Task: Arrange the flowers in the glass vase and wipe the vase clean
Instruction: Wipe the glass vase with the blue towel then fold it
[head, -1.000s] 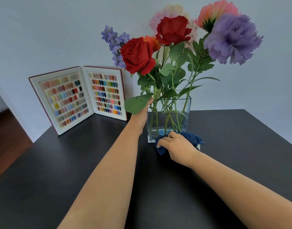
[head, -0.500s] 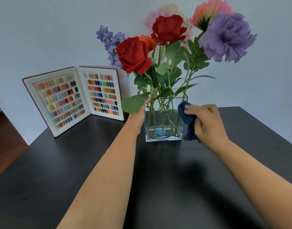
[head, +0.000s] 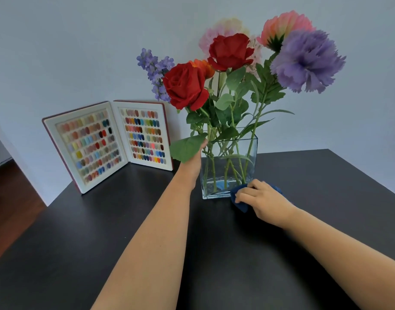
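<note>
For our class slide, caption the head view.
Left hand steadies glass vase of flowers; right hand wipes its base with blue cloth.

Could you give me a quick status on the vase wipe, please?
Left hand steadies glass vase. Right hand presses blue cloth at its lower right corner. Flowers in. Nothing obstructing.

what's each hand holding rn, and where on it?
Right hand grips a bunched blue cloth at the glass vase bottom right corner. Left hand is on the vase's left side; grip hidden by a leaf.

Red roses [head: 185, 86], purple carnation [head: 307, 61], lavender sprig [head: 155, 70], pink bloom [head: 281, 25]; clear vase [head: 251, 151]; blue cloth [head: 239, 199]; black table [head: 80, 231]; multicolour swatch book [head: 107, 142], white frames
</note>
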### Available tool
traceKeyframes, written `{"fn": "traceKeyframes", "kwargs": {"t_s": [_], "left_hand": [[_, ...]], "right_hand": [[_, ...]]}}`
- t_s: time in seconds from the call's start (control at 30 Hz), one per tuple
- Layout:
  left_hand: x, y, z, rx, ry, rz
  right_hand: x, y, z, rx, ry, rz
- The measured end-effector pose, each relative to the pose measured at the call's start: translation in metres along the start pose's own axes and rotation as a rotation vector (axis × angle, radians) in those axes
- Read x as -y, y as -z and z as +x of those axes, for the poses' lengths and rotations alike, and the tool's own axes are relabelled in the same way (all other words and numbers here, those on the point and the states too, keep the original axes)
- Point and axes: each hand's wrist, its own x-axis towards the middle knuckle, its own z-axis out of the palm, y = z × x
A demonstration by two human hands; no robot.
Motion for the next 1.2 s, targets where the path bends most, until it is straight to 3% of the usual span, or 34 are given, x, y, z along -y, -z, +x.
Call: {"fn": "traceKeyframes", "kwargs": {"t_s": [0.17, 0.27, 0.43, 0.67, 0.87, 1.2], "left_hand": [[0.005, 0.001, 0.004, 0.006, -0.018, -0.029], [0.004, -0.001, 0.005, -0.004, -0.024, -0.037], [0.005, 0.001, 0.008, 0.005, -0.037, -0.026], [0.008, 0.004, 0.01, 0.013, -0.033, 0.017], [0.01, 0.003, 0.006, -0.005, -0.134, 0.035], [0.008, 0.008, 0.01, -0.039, -0.35, 0.177]], "right_hand": [[-0.02, 0.039, 0.017, -0.573, -0.205, 0.186], [-0.033, 0.054, 0.025, -0.703, -0.278, 0.182], [-0.022, 0.026, 0.013, -0.545, -0.164, 0.121], [-0.008, 0.004, -0.012, -0.126, -0.097, 0.064], [0.003, 0.001, -0.002, 0.064, -0.161, 0.096], [0.057, -0.028, 0.051, 0.085, -0.157, 0.227]]}}
